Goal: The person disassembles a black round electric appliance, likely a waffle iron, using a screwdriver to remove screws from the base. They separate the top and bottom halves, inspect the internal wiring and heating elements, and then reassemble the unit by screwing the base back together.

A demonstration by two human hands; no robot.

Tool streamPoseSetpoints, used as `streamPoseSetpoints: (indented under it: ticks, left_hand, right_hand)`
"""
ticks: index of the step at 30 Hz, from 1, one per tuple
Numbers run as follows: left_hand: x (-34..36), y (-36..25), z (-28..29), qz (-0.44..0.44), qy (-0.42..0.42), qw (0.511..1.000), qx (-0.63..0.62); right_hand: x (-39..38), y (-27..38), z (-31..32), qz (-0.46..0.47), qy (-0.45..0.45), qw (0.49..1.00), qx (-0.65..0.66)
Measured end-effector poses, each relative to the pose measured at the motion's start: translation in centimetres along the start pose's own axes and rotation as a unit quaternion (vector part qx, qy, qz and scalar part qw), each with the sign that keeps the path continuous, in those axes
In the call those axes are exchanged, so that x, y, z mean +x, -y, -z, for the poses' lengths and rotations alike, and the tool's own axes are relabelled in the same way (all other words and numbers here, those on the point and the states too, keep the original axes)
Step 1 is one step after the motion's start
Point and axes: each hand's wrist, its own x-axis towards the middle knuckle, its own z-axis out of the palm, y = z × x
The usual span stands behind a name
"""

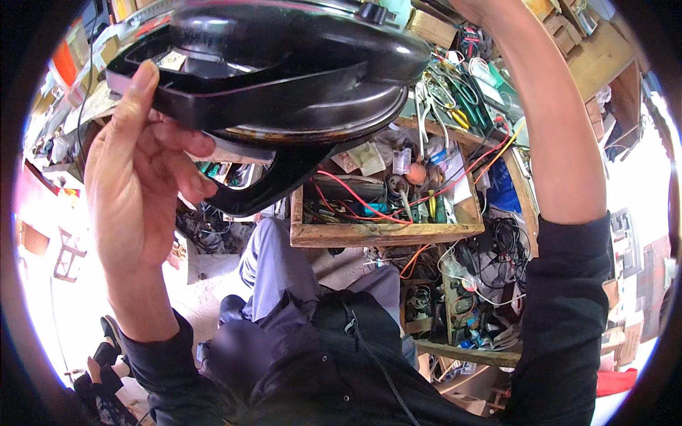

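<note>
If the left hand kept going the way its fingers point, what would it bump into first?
Nothing new: the left hand already grips the black appliance, its fingers curling up against the underside. Depth is hard to judge, but that black body blocks the way.

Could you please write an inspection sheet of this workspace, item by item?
Surface: wooden tray on a crowded bench, full of parts.
Job's things: black appliance with a round underside and a handle, held up near the camera.
Clutter: tools, small parts and paper in the tray.
Grippers: left hand grips the appliance's edge; right hand is out of view, only the right forearm shows.
Cables: red wires in the tray; black cables below.
Surroundings: wooden shelves; shoes on the floor.
</note>
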Motion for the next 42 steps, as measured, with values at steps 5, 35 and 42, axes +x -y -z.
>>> streamPoseSetpoints:
  ticks: [5,35,42]
  left_hand:
    - [0.2,0.3,-1.1,-0.022,0.006,0.999,-0.025]
    - [-3.6,2.6,-0.4,-0.346,0.148,0.696,0.611]
    - [-1.7,4.3,0.5,-0.462,0.122,0.636,0.606]
  right_hand:
    - [-1.1,0.9,0.8,-0.023,-0.018,1.0,-0.002]
    - [-4.0,1.8,0.7,-0.015,-0.022,0.997,0.068]
    - [-4.6,0.8,1.4,0.019,0.014,0.999,0.029]
